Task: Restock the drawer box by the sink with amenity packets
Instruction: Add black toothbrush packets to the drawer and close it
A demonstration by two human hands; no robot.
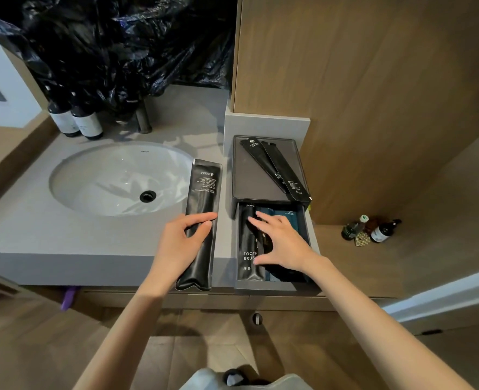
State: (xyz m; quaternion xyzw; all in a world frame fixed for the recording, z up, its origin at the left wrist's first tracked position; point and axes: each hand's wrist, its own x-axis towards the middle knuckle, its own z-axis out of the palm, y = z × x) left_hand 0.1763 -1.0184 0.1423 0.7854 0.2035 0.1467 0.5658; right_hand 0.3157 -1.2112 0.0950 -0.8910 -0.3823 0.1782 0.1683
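A dark grey drawer box (239, 175) stands on the counter right of the sink, its drawer (265, 285) pulled out toward me. Inside lie a black toothbrush packet (246, 246) and dark teal packets (284, 215). My right hand (279, 243) reaches into the drawer with fingers spread flat on the packets. Two slim black packets (277, 170) lie crossed on the box's top. My left hand (180, 246) grips a long black packet (203, 198) that lies on the counter beside the box.
The white sink basin (114, 178) with a black drain sits to the left. Two dark bottles (75, 122) and a tap stand behind it under a black plastic bag (120, 43). Small bottles (373, 229) stand on a wooden ledge at right. A wood panel wall rises behind the box.
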